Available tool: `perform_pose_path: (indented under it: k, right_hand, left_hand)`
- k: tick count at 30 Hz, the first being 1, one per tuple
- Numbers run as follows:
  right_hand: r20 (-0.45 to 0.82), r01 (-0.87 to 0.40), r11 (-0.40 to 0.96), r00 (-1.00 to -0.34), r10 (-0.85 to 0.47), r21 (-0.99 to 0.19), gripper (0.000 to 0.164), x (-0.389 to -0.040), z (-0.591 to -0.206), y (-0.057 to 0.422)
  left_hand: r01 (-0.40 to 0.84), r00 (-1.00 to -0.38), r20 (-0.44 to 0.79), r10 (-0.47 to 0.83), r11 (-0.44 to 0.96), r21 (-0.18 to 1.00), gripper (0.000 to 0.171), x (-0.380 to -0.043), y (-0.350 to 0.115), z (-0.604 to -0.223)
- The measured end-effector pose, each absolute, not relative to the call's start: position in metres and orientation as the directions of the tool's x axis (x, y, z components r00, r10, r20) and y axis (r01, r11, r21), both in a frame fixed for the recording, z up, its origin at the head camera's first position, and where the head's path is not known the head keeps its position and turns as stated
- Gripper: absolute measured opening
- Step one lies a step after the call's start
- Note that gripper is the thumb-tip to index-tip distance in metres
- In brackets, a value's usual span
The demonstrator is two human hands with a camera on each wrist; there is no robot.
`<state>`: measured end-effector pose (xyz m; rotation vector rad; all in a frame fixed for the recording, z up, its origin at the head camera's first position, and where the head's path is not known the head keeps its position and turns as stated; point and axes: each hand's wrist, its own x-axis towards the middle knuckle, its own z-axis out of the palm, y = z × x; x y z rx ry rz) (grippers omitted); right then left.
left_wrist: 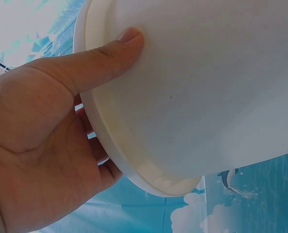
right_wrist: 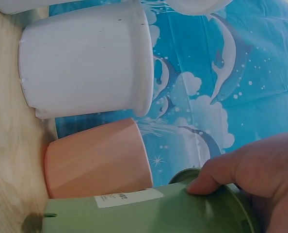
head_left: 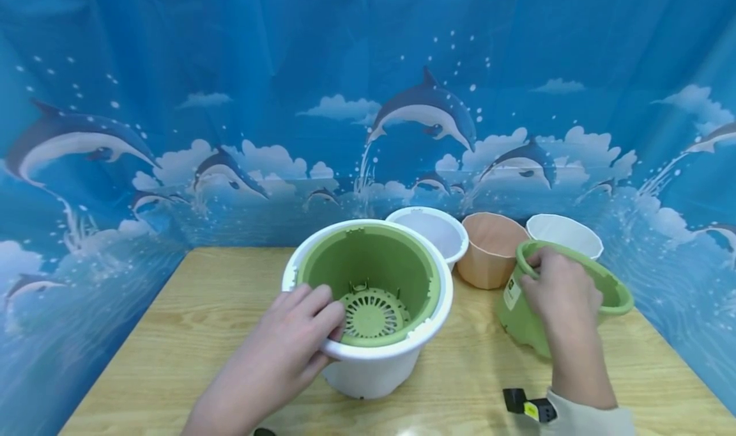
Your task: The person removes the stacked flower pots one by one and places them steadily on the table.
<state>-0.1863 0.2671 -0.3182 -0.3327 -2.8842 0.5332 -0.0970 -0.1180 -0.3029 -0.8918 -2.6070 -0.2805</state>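
My left hand [head_left: 299,327] grips the near-left rim of a white flowerpot [head_left: 370,375]. In the left wrist view the thumb presses the outer wall while the fingers go over the rim. Inside that white pot sits a green pot [head_left: 368,254] with a slotted bottom. My right hand [head_left: 560,289] holds another green flowerpot [head_left: 520,324] by its rim, thumb outside on the wall, some fingers hidden inside. This pot leans, and a pale label [right_wrist: 129,197] is stuck on its side.
Behind stand a white pot [head_left: 431,228], a peach pot [head_left: 489,263] and a second white pot [head_left: 563,234]. All are on a wooden table [head_left: 190,321]. A blue dolphin-print curtain [head_left: 322,52] encloses the back and sides. A dark strap piece [head_left: 529,407] hangs by the right wrist.
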Motion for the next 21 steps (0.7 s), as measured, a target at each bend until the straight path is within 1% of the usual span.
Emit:
perform_pose_path:
  k: [3,9,21]
  right_hand:
    - [0.096,0.189,0.914,-0.967,0.237,-0.359,0.026,-0.1878,-0.3193,0.2668]
    - [0.01,0.197,0.921,-0.977,0.212,-0.338,0.034,-0.1915,-0.3203,0.2649]
    - [-0.031,0.206,0.915,-0.977,0.209,-0.346,0.038,-0.1929,-0.3265,0.2679]
  left_hand:
    - [0.621,-0.734,0.4,0.549,0.781,0.07,0.038,-0.0966,-0.1183,-0.3027]
    - [0.626,-0.726,0.412,0.551,0.777,0.066,0.039,-0.0972,-0.1188,-0.3028]
    - [0.632,-0.717,0.424,0.553,0.772,0.063,0.039,-0.097,-0.1178,-0.3032]
